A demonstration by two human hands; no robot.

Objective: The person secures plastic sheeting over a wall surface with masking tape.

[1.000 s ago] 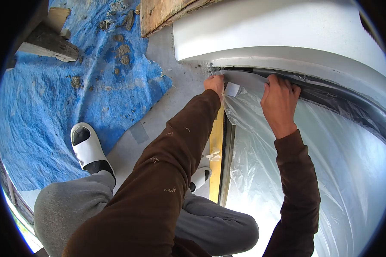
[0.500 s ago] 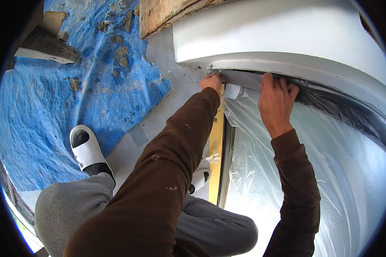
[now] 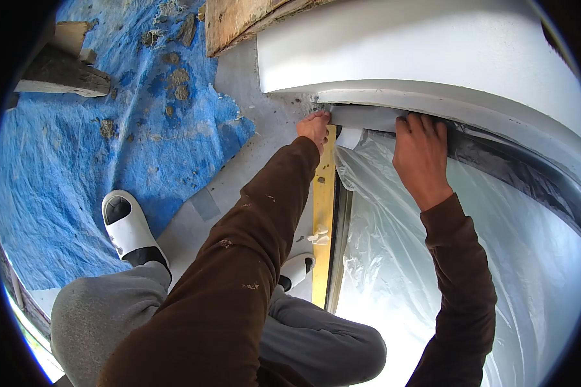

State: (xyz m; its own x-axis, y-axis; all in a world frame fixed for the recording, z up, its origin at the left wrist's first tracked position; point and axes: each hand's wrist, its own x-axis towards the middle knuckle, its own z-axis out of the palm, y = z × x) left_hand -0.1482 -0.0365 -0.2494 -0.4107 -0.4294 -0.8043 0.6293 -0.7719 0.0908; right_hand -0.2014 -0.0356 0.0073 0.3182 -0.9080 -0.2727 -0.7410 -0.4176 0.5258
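Note:
A strip of grey tape (image 3: 366, 117) runs along the frame's edge, just under the white curved wall. My left hand (image 3: 314, 127) pinches its left end beside the corner of the frame. Farther right, the bent, close-set fingers of my right hand (image 3: 422, 155) press on the strip where it meets the black film (image 3: 497, 151); its thumb is hidden. Clear plastic sheeting (image 3: 394, 213) hangs over the pane below this hand. A small whitish tab (image 3: 349, 137) shows under the tape near the corner.
A yellow strip (image 3: 324, 219) with a dark frame borders the sheeting's left side. The white wall (image 3: 426, 51) curves above. A blue tarp (image 3: 64, 180) with dirt clumps covers the floor at left, below a wooden beam (image 3: 61, 74). My white slippers (image 3: 129, 222) stand on the floor.
My right hand has shifted slightly right and down, and its fingers, spread before, are now closer together on the tape. My left hand stays at the strip's left end.

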